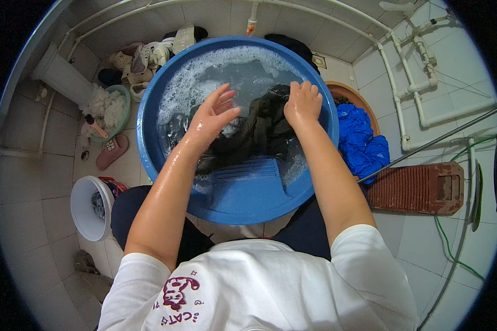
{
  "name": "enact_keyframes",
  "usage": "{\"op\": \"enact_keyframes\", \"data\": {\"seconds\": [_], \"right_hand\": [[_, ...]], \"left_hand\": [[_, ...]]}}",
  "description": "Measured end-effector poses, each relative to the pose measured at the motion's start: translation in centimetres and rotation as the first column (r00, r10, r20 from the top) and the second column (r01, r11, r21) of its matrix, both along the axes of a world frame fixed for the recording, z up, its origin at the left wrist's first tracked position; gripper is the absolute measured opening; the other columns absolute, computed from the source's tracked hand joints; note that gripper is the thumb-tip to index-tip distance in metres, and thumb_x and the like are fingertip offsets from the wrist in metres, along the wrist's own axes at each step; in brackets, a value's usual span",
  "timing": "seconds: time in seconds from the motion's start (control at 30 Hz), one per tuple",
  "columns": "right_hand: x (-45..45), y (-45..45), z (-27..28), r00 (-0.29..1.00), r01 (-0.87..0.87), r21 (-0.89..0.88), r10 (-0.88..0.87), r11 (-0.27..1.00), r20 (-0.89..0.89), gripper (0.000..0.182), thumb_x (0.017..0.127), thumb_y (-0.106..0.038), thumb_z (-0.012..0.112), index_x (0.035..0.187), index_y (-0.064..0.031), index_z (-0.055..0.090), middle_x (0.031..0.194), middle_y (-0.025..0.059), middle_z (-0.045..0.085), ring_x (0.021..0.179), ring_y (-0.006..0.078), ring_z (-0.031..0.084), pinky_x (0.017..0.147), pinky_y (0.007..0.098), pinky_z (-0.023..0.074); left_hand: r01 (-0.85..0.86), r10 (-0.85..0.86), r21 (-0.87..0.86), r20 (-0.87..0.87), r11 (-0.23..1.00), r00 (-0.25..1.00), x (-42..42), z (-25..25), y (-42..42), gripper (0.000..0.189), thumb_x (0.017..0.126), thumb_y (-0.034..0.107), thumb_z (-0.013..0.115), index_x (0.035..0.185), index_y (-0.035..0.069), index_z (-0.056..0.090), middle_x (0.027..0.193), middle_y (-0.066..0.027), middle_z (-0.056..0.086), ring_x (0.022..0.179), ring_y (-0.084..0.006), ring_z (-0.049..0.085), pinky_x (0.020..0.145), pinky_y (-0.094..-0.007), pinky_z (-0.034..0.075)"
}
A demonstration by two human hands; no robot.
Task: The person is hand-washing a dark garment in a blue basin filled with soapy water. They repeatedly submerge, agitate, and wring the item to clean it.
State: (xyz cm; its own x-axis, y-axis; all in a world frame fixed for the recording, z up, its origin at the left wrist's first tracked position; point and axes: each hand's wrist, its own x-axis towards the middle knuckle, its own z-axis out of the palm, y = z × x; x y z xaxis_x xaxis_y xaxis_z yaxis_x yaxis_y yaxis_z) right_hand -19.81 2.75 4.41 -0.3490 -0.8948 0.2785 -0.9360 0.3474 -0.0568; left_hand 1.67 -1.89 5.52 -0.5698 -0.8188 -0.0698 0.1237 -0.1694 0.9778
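Observation:
Before me stands a large round blue plastic washtub (248, 215) of cloudy, sudsy water (238, 70). A dark wet garment (261, 128) lies bunched in it, partly under the water. My right hand (304, 103), its fingers curled, grips the garment near the tub's right side. My left hand (215, 113) hovers over the left part of the cloth, wet, fingers apart and holding nothing. A ribbed washboard (248, 176) is moulded into the tub's near wall, below the cloth.
On the right are a bright blue bunched cloth (358, 136), an orange-brown basin (370, 103) and a reddish-brown washboard (414, 188). A white bucket (85, 211), a pink slipper (112, 152) and a green basin (125, 109) stand left. Shoes (155, 56) line the back; pipes (391, 91) run along the walls.

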Motion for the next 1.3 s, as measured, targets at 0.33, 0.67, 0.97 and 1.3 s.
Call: {"op": "enact_keyframes", "data": {"seconds": [0.33,0.67,0.97,1.3], "right_hand": [[0.5,0.1,-4.1,0.955,-0.219,0.418,0.106,0.881,0.278,0.045,0.08,-0.035,0.057,0.118,-0.0114,0.05,0.12,0.0097,0.05,0.112,0.0282,0.046,0.094,0.0431,0.0357],[-1.2,-0.8,-0.6,0.382,-0.401,-0.095,0.261,0.911,0.887,0.032,0.075,-0.023,0.059,0.102,-0.0058,0.059,0.102,0.0108,0.059,0.096,0.0254,0.055,0.085,0.0381,0.0419],[11.9,2.3,3.9,0.495,-0.511,-0.588,0.774,0.627,0.395,0.025,0.066,-0.016,0.069,0.072,-0.0021,0.049,0.103,0.0133,0.054,0.08,0.026,0.06,0.069,0.0323,0.0488],[10.3,1.7,0.0,0.709,-0.153,-0.5,0.447,0.852,0.546,0.026,0.074,-0.022,0.06,0.06,-0.0029,0.048,0.063,0.0195,0.051,0.058,0.0367,0.051,0.052,0.0405,0.0413]], "left_hand": [[0.598,0.255,-0.394,0.917,0.698,0.307,2.8,-1.3,-0.6,0.069,0.057,0.062,0.067,0.098,0.007,0.061,0.099,-0.0126,0.061,0.099,-0.0281,0.055,0.086,-0.0359,0.035],[0.037,0.042,0.398,-0.188,0.917,0.981,2.8,-0.2,-1.5,0.034,0.075,0.022,0.065,0.1,0.0,0.057,0.096,-0.0148,0.061,0.087,-0.0241,0.06,0.08,-0.0376,0.047],[0.285,0.358,0.65,-0.672,0.705,0.648,0.2,-9.4,0.0,0.033,0.089,0.032,0.044,0.11,0.008,0.053,0.097,-0.0116,0.059,0.085,-0.0261,0.058,0.077,-0.0393,0.048],[-0.24,0.413,0.702,-0.085,0.67,0.907,-2.5,-2.9,2.9,0.026,0.086,0.031,0.052,0.097,0.009,0.056,0.093,-0.0036,0.057,0.087,-0.0151,0.053,0.072,-0.0335,0.045]]}}
